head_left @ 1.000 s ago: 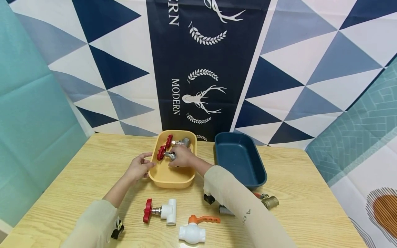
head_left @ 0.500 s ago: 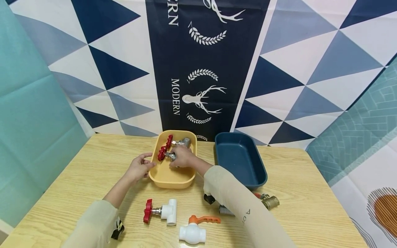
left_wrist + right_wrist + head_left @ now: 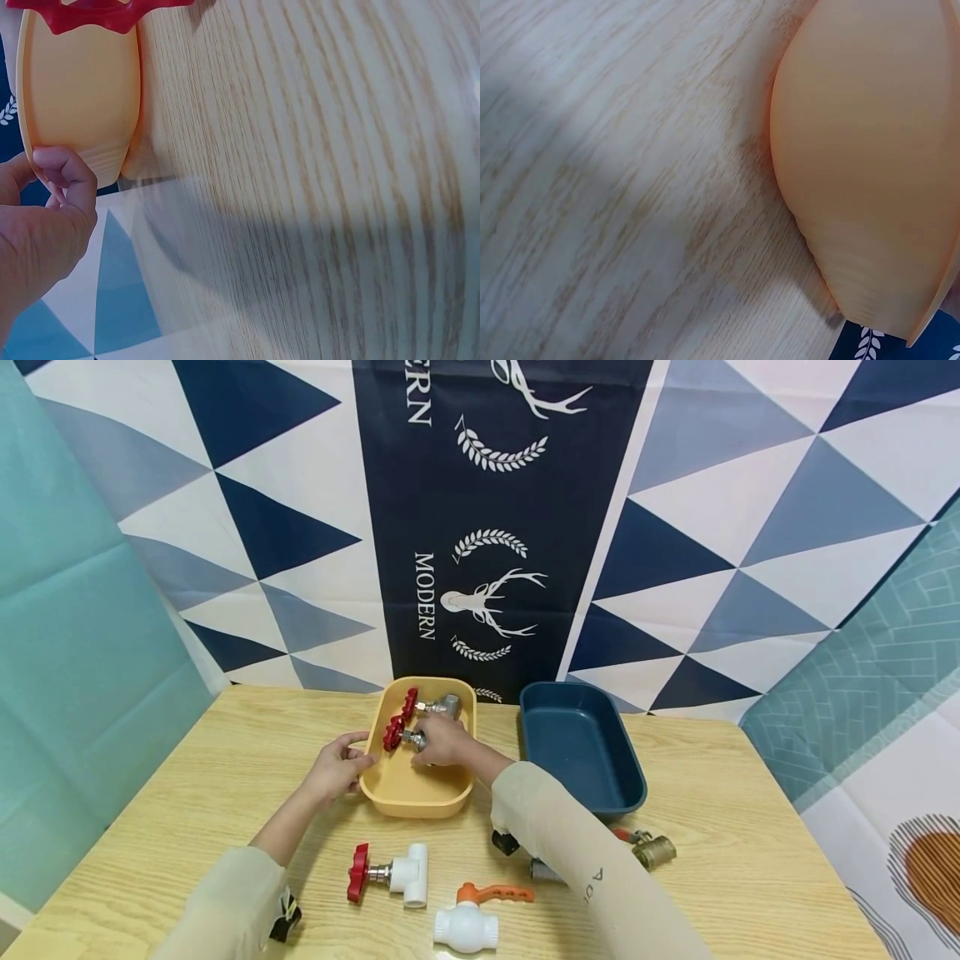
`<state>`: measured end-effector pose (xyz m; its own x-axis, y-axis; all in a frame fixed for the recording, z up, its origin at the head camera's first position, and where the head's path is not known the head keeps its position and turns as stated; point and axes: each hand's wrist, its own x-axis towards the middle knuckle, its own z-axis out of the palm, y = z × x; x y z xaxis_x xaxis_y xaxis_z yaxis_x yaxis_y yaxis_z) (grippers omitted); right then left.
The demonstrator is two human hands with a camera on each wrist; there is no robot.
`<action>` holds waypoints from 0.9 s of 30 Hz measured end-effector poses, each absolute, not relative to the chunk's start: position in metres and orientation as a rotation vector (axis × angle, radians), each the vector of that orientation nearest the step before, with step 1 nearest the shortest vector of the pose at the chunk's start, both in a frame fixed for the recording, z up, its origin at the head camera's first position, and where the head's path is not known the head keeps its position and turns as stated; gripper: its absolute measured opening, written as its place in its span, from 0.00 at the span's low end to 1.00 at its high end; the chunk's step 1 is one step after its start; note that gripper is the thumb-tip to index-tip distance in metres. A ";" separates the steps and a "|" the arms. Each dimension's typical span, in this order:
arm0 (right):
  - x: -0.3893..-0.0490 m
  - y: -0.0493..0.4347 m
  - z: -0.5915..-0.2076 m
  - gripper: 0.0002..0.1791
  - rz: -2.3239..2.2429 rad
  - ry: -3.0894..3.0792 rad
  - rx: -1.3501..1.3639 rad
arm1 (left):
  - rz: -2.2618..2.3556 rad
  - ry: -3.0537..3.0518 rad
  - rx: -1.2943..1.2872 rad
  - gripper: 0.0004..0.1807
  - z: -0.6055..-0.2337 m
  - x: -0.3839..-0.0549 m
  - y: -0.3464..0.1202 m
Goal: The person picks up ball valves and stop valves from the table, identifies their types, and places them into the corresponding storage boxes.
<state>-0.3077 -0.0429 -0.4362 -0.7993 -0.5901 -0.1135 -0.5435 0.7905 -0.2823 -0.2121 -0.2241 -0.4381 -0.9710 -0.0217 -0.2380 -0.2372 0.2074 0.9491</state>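
My left hand point(image 3: 337, 770) pinches the left rim of a yellow plastic bin point(image 3: 408, 788), thumb on the inner side; the left wrist view shows the same hold on the bin point(image 3: 82, 90). Inside the bin, my right hand point(image 3: 444, 742) grips the silver body of a gate valve with a red handwheel point(image 3: 393, 733), the wheel pointing left. A second red-wheeled metal gate valve point(image 3: 450, 703) lies behind it in the bin, the two wheels close together. In the right wrist view, the bin's outer wall point(image 3: 862, 165) hides nearly all of the hand.
A dark blue bin point(image 3: 573, 743) stands to the right. Nearer on the wooden table lie a white tee valve with a red handwheel point(image 3: 408, 875) and a white ball valve with an orange lever point(image 3: 467, 928). A brass valve point(image 3: 654, 852) is partly hidden by the right sleeve.
The held gate valve and right hand have shifted very slightly to the right within the yellow bin. The left hand stays on the rim.
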 end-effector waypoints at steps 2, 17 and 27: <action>-0.307 -0.043 -0.437 0.26 -0.348 2.785 -0.886 | 1.857 2.304 -0.248 0.30 -0.439 -0.212 -0.224; -0.306 -0.043 -0.438 0.26 -0.178 2.829 -0.915 | 1.854 2.301 -0.254 0.30 -0.437 -0.212 -0.223; -0.304 -0.044 -0.438 0.26 -0.039 2.887 -0.962 | 1.858 2.296 -0.257 0.31 -0.436 -0.212 -0.223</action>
